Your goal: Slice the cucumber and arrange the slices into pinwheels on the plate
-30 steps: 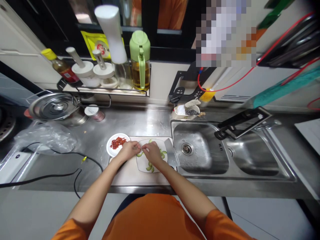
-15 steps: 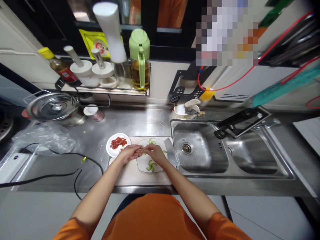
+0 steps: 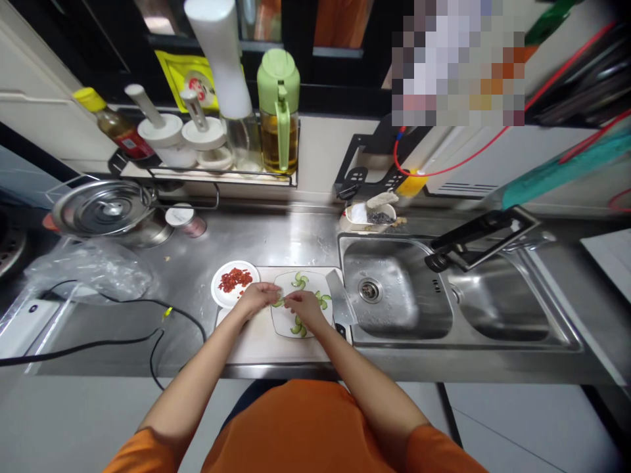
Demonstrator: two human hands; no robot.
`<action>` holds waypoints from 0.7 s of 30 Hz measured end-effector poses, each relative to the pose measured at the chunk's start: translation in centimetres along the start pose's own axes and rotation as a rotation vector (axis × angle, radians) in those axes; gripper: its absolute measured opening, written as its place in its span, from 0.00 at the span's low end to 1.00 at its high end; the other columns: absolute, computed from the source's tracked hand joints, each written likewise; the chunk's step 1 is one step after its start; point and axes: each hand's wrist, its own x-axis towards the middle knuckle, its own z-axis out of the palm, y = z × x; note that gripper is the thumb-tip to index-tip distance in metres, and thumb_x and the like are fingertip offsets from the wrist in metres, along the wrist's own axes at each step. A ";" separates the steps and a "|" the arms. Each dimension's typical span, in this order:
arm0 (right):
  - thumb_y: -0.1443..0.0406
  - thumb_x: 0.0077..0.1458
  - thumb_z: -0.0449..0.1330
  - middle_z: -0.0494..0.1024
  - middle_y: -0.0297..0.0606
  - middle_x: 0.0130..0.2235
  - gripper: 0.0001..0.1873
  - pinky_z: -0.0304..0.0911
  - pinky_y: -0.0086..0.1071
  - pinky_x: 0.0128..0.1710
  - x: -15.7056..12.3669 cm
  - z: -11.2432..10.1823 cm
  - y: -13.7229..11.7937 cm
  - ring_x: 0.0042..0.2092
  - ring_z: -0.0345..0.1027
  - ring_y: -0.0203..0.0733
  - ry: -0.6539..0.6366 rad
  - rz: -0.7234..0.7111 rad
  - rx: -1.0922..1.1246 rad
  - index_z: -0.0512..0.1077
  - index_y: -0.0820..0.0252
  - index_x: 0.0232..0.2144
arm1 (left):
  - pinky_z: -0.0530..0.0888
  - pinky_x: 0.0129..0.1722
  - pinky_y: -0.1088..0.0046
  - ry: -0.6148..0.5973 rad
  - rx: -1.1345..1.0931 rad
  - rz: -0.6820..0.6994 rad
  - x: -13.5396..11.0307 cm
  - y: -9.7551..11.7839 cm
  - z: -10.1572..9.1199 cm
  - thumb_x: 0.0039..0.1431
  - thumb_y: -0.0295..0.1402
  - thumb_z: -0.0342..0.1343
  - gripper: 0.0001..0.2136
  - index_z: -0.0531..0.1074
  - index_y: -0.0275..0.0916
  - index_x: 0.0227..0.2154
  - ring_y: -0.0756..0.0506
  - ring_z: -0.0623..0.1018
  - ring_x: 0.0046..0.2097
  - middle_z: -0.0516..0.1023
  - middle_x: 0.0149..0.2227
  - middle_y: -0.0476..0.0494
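A squarish white plate (image 3: 277,325) lies on a pale cutting board (image 3: 246,345) and bears thin green-edged cucumber slices (image 3: 300,281) fanned out in small pinwheels. Over the plate's left edge, my left hand (image 3: 256,299) is closed, with thumb and fingers at a cucumber slice (image 3: 278,303). Facing it, my right hand (image 3: 304,309) pinches at the same spot; its fingertips partly hide what they hold, which looks like a cucumber slice. A round white plate (image 3: 215,289) of chopped red pieces (image 3: 235,280) stands left of my left hand. The cleaver (image 3: 341,297) rests at the board's right side.
A double steel sink (image 3: 394,289) adjoins the board on the right. Black cables (image 3: 182,314) and a crumpled plastic bag (image 3: 93,269) lie on the left counter, near a lidded pot (image 3: 106,210). Behind, a rack (image 3: 211,174) holds an oil bottle (image 3: 279,112) and seasoning jars.
My hands have drawn slightly apart, and my right hand has shifted a little right and down. More of the right-hand pinwheel and the cleaver's handle now shows. The view has shifted slightly.
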 end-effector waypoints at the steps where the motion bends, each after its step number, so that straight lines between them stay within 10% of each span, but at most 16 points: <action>1: 0.66 0.44 0.58 0.75 0.33 0.23 0.06 0.58 0.25 0.25 0.0 0.1 0.1 0.22 0.63 0.32 0.000 0.011 0.002 0.75 0.62 0.25 | 0.65 0.24 0.78 0.009 0.028 0.021 0.1 -0.1 0.0 0.36 0.28 0.64 0.12 0.76 0.33 0.28 0.54 0.70 0.22 0.74 0.20 0.50; 21: 0.71 0.43 0.54 0.75 0.36 0.21 0.05 0.52 0.22 0.15 -0.1 0.9 -0.2 0.14 0.57 0.28 -0.025 0.273 -0.108 0.68 0.64 0.19 | 0.66 0.30 0.76 0.153 0.654 0.234 -0.1 -0.7 0.5 0.46 0.32 0.57 0.05 0.77 0.39 0.27 0.49 0.74 0.28 0.77 0.25 0.49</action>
